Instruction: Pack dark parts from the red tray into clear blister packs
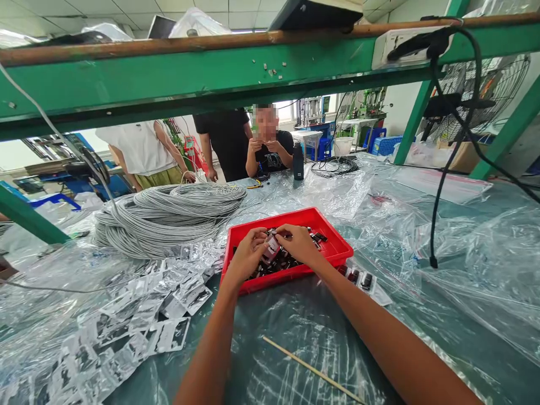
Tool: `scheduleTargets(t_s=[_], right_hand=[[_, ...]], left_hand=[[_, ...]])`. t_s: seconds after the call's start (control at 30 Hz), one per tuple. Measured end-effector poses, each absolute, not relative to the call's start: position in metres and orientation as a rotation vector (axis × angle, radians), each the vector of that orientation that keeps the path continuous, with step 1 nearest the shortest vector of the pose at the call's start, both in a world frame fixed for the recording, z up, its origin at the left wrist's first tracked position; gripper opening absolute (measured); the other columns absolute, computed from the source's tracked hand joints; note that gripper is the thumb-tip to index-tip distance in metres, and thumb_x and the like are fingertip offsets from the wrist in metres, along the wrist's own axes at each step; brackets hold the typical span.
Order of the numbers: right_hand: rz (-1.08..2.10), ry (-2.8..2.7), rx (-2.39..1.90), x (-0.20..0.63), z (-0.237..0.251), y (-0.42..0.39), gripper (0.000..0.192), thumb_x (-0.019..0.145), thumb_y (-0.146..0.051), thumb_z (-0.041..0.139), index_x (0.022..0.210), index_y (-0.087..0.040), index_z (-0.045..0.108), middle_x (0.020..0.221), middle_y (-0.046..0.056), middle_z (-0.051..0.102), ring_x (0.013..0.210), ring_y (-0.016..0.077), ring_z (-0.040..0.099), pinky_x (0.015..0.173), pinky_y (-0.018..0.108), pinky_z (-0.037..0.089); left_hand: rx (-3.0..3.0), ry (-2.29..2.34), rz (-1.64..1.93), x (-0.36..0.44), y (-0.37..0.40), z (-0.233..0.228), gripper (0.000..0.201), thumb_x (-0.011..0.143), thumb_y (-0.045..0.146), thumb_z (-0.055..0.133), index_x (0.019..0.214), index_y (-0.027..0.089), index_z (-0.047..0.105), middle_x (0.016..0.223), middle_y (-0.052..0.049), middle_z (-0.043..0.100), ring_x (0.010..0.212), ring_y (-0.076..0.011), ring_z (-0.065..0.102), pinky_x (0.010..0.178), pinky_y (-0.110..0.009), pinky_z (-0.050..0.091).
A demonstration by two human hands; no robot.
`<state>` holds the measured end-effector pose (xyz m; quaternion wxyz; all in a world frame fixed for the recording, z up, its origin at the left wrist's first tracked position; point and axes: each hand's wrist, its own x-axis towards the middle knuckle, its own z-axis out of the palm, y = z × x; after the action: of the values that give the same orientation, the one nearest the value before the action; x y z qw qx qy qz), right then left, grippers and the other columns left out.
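Observation:
Over a red plastic tray (291, 274) holding many small black parts (287, 261), both hands meet at a small clear plastic bag (270, 249) with a printed label. My left hand (248, 253) has its fingers closed on the bag's left side. My right hand (297, 242) pinches the bag's top edge. Whatever is inside the bag is too small to make out. To the left lies a spread of similar small clear bags (172, 334) with white print. Just right of the tray are several dark parts (366, 280) in clear packaging.
A big coil of grey cable (169, 216) lies behind the bags. A thin wooden stick (312, 368) rests in front. A dark bottle (297, 162) stands at the back, where a person (274, 149) sits. A black cable (439, 214) hangs at right from a green shelf beam (211, 76).

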<state>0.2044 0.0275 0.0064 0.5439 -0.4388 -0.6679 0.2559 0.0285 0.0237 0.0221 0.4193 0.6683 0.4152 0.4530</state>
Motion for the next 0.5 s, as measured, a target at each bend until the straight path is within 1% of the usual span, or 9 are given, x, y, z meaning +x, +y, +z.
scheduleTargets(t_s=[0.1,0.13,0.2,0.27,0.33,0.43,0.5], right_hand=[[0.570,-1.585,-1.118,0.201,0.002,0.027,0.016,0.076,-0.008,0.060,0.079,-0.020,0.070,0.074,0.002,0.072,0.068,0.0184,0.066,0.070,0.031,0.051],[0.561,-1.602,-1.138,0.199,0.001,0.026,0.013,0.077,-0.010,0.060,0.080,-0.019,0.069,0.075,0.003,0.071,0.068,0.0182,0.066,0.071,0.031,0.051],[0.544,-1.642,-1.146,0.196,0.000,0.024,0.006,0.083,-0.019,0.062,0.087,-0.018,0.067,0.079,0.004,0.071,0.073,0.0189,0.066,0.073,0.031,0.050],[0.557,-1.667,-1.106,0.196,0.002,0.022,0.015,0.087,-0.033,0.062,0.090,-0.018,0.065,0.079,0.004,0.070,0.075,0.0192,0.067,0.073,0.031,0.050],[0.607,-1.663,-1.048,0.198,0.004,0.021,0.023,0.088,-0.042,0.062,0.085,-0.020,0.063,0.076,0.002,0.069,0.073,0.0184,0.066,0.071,0.030,0.051],[0.763,-1.632,-0.970,0.206,0.007,0.022,0.029,0.087,-0.048,0.061,0.078,-0.021,0.062,0.073,0.001,0.068,0.069,0.0180,0.066,0.066,0.030,0.053],[0.851,-1.627,-0.954,0.209,0.008,0.023,0.028,0.087,-0.048,0.061,0.080,-0.021,0.064,0.077,0.002,0.070,0.072,0.0191,0.067,0.064,0.030,0.055]], left_hand=[[1.701,1.140,1.055,0.026,0.024,0.022,0.038,0.069,0.040,0.072,0.098,0.016,0.067,0.095,-0.009,0.072,0.088,-0.0229,0.068,0.083,-0.038,0.055],[1.721,1.150,1.041,0.026,0.024,0.022,0.035,0.069,0.040,0.071,0.095,0.016,0.068,0.094,-0.009,0.073,0.087,-0.0237,0.069,0.083,-0.039,0.055],[1.780,1.142,1.050,0.026,0.022,0.025,0.030,0.072,0.039,0.069,0.091,0.016,0.070,0.095,-0.009,0.074,0.088,-0.0249,0.069,0.085,-0.039,0.054],[1.835,1.120,1.078,0.027,0.019,0.028,0.026,0.074,0.036,0.067,0.092,0.018,0.072,0.097,-0.009,0.076,0.091,-0.0253,0.069,0.086,-0.038,0.053],[1.843,1.121,1.098,0.026,0.018,0.030,0.025,0.075,0.034,0.065,0.092,0.018,0.074,0.095,-0.008,0.076,0.089,-0.0246,0.069,0.082,-0.035,0.053],[1.773,1.130,1.095,0.023,0.018,0.031,0.031,0.074,0.036,0.064,0.094,0.017,0.076,0.091,-0.007,0.076,0.078,-0.0217,0.067,0.069,-0.031,0.052],[1.727,1.144,1.111,0.021,0.019,0.030,0.033,0.072,0.038,0.065,0.094,0.016,0.077,0.087,-0.007,0.076,0.071,-0.0195,0.065,0.063,-0.028,0.050]])
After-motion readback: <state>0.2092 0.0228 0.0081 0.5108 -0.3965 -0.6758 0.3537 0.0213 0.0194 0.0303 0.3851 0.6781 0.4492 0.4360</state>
